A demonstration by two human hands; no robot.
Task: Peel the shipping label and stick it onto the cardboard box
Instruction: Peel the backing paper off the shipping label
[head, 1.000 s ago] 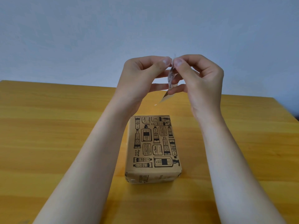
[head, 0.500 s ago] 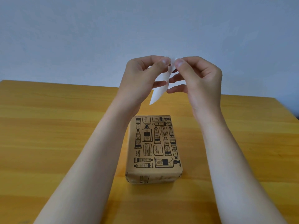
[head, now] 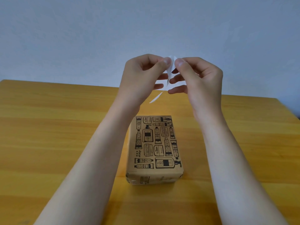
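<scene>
A brown cardboard box [head: 154, 150] printed with black bottle and tube drawings lies on the wooden table [head: 48, 135], its long side running away from me. Above its far end, my left hand [head: 142, 77] and my right hand [head: 198, 78] are raised close together, thumbs and forefingers pinching the top of a small white shipping label [head: 169, 73]. The label hangs edge-on between the hands, and its two layers look split apart at the top. A thin white strip trails down to the lower left. The label's print is hidden.
The table's far edge meets a plain pale blue-grey wall [head: 146, 30]. The table's right far corner shows at the right side of the view. Both my forearms reach over the table on either side of the box.
The label has turned more edge-on and its top corner has spread slightly between my fingertips. My hands have stayed in about the same place above the box.
</scene>
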